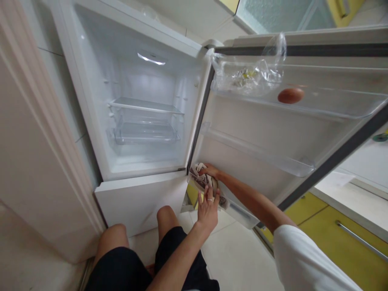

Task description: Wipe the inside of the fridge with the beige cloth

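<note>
My right hand [210, 170] is closed on a crumpled, patterned cloth [198, 182] at the hinge end of the lowest bin [242, 212] of the fridge door [242, 117]. Just in front of that bin is my left hand [207, 210], its fingers spread and pointing up at the cloth's hanging part. Whether those fingertips touch the cloth or the bin wall, I cannot tell. Part of the cloth drapes along the bin's rim. A ring shows on one left finger.
Left of the open door stands the fridge compartment, with a glass shelf [145, 106] and a clear drawer [147, 133]. The top door bin holds a brown egg [290, 95] and a plastic bag [248, 76]. Yellow cabinets [342, 234] stand at right; my knees are close below.
</note>
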Motion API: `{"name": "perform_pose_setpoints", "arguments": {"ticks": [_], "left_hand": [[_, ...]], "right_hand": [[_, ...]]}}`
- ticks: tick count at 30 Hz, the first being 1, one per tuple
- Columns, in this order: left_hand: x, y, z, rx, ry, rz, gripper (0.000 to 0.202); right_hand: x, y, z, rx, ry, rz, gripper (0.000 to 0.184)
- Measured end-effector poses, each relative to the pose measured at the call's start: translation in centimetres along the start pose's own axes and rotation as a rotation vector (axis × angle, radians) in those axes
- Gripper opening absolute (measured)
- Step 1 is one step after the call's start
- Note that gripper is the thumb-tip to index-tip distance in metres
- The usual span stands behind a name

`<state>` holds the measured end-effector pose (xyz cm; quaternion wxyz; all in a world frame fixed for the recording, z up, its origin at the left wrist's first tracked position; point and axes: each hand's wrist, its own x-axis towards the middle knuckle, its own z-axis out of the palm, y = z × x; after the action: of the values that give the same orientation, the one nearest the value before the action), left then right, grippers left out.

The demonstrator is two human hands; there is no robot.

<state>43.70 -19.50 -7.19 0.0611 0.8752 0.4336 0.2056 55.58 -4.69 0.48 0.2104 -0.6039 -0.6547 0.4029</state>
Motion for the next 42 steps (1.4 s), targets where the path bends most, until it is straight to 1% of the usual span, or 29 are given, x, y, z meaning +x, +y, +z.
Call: {"name": "perform_pose_setpoints", "arguments": {"ticks": [3, 5, 7, 9, 14, 16, 19, 24, 28, 31, 35, 42], "left_hand": [[0.1, -0.4, 0.0, -0.017, -0.003, 0.006, 0.076], [0.1, -0.8, -0.1, -0.021, -0.022, 0.020, 0.079], [0.2, -1.0, -0.3, -0.016, -0.041, 0.038, 0.079], [0.2, -1.1, -0.3, -0.001, -0.036, 0.050, 0.078], [0.1, -1.7, 0.4, 0.033, 0.024, 0.093, 0.078], [0.1, -2.1, 0.6, 0.042, 0.025, 0.119, 0.079], [0.1, -2.4, 0.4, 0.056, 0.009, 0.135, 0.079], [0.3, -2.0, -0.4, 0.068, 0.046, 0.123, 0.070], [0.4, -1.6, -0.5, 0.067, 0.069, 0.105, 0.069], [0.4, -1.6, -0.5, 0.062, 0.063, 0.102, 0.069], [0.4, -1.6, -0.4, 0.034, 0.036, 0.093, 0.071], [0.3, -1.2, -0.9, 0.007, -0.015, 0.082, 0.073]], "right_hand": [[1.2, -0.6, 0.6, 0.009, 0.044, -0.004, 0.029], [0.9, -0.4, 0.6, 0.013, 0.051, -0.016, 0.027], [0.0, 0.0, 0.3, 0.022, 0.038, -0.020, 0.023], [-1.2, 0.6, -0.3, 0.037, 0.005, -0.003, 0.020], [-4.6, 2.6, -2.1, 0.050, -0.084, 0.111, 0.028], [-6.2, 3.4, -2.7, 0.033, -0.117, 0.159, 0.028], [-8.8, 4.7, -3.6, -0.008, -0.152, 0.214, 0.031], [-13.0, 6.4, -5.2, -0.145, -0.205, 0.286, 0.036], [-14.9, 6.8, -6.2, -0.315, -0.209, 0.311, 0.035], [-15.0, 6.6, -6.2, -0.439, -0.193, 0.308, 0.033], [-14.1, 6.0, -5.5, -0.578, -0.199, 0.280, 0.034], [-11.9, 4.9, -4.2, -0.723, -0.189, 0.150, 0.035]]}}
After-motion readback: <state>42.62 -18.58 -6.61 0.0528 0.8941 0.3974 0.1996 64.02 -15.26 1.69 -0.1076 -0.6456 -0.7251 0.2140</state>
